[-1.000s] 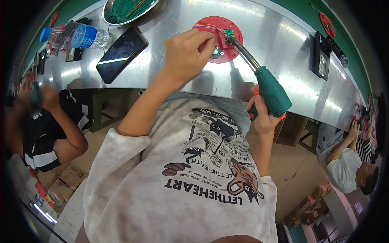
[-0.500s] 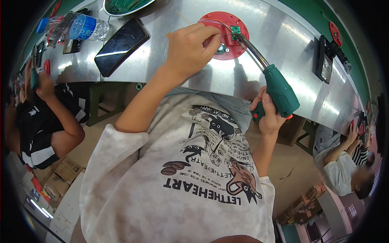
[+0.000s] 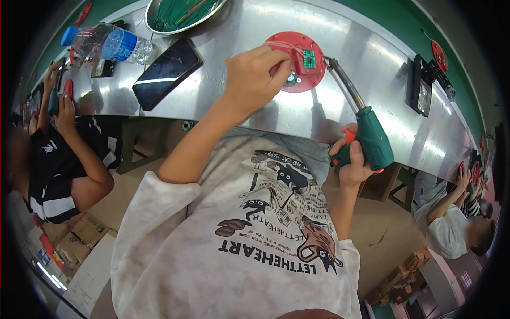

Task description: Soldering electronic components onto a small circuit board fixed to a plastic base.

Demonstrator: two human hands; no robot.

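My right hand grips a green soldering gun by its handle. Its metal tip points up and away, just right of a small green circuit board and apart from it. The board is on a round red plate lying on the metal table. My left hand is over the plate's left side, its thumb and forefinger pinched together. Whatever the pinch holds is too thin or hidden to make out. Thin orange and pale wires curve from behind that hand to the board.
Left on the metal table are a black phone, a clear water bottle and a metal bowl of green wires. A black-framed device stands right. People work at both sides, one in a black shirt.
The soldering gun's tip has come off the circuit board and moved right. A red part above its handle now shows by my fingers. My left hand stays pinched; the whole view has shifted slightly.
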